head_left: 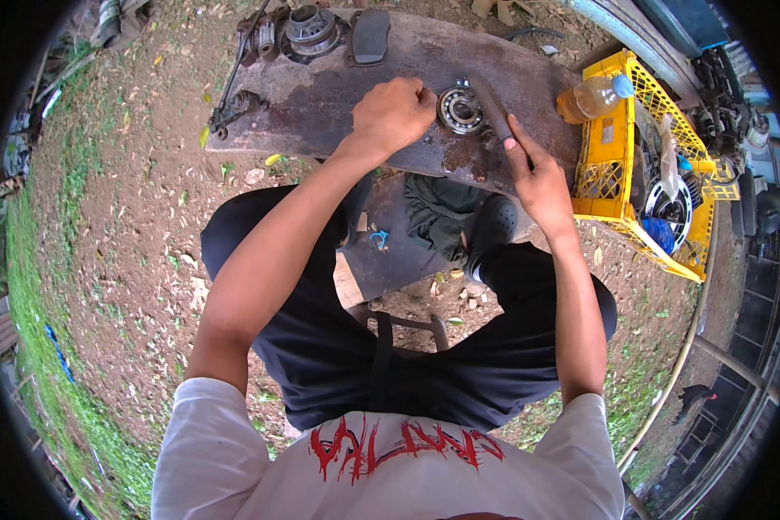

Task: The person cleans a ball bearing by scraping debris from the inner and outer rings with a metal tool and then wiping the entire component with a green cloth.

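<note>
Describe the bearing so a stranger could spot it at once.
On the brown tabletop, look between the left hand and the dark bar in the right hand. The bearing is the shiny ring there; unlike the round flanged part at the far edge, it shows a circle of balls.

Seeing a yellow crate (604, 158) at the right end of the brown worktable (321, 97), with a white-rimmed round part (672, 206) and a blue bundle (659, 234) inside. Noticing a bottle (588, 100) of amber liquid near it — blue-capped, overlapping the crate from this angle. Spotting a flanged metal hub (310, 31) and a flat dark pad (369, 37) side by side along the table's far edge. Finding a crumpled dark green cloth (438, 212) below the near edge — with leaf-strewn soil (147, 178) around and grass (69, 399) at far left.
</note>
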The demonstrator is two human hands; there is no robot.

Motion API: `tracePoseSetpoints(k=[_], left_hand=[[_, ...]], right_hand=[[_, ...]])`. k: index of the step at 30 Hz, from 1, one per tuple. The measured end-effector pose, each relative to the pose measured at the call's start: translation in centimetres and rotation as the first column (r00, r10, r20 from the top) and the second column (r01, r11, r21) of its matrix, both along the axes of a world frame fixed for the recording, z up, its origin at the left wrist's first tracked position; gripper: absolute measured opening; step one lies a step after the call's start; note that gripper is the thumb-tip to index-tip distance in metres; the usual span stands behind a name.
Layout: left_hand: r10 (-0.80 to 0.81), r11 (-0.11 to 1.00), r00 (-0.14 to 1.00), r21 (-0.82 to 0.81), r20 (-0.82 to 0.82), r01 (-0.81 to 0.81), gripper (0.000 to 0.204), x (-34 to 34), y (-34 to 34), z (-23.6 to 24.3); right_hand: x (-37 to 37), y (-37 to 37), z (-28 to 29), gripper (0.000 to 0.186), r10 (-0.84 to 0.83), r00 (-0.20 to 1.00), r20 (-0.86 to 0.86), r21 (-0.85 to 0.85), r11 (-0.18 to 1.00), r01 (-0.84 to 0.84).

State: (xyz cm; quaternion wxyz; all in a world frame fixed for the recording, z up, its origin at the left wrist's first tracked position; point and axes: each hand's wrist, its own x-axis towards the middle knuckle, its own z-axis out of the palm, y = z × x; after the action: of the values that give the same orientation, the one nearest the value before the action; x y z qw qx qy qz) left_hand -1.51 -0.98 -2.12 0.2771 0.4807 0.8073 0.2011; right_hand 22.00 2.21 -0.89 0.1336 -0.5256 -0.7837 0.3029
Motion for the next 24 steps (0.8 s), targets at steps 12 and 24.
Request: tracePoseSetpoints(k=[12, 24], left_hand=[[-0.14, 0.99, 0.987, 0.025, -0.082, 0.142, 0.063, 2.6, 0.4, -1.3], [-0.172, 0.975, 0.983, 0.157, 0.067, 0.16, 0.076, 3.7, 1.9, -2.6]], right_hand=[[1.3, 1.4, 0.8, 0.053, -0.201, 0.953, -0.228, -0.206, 0.966, 0.154], [1.6, 0.6, 2.6, 0.053, -0.521, 0.742, -0.422, -0.679, 0.724, 0.122]])
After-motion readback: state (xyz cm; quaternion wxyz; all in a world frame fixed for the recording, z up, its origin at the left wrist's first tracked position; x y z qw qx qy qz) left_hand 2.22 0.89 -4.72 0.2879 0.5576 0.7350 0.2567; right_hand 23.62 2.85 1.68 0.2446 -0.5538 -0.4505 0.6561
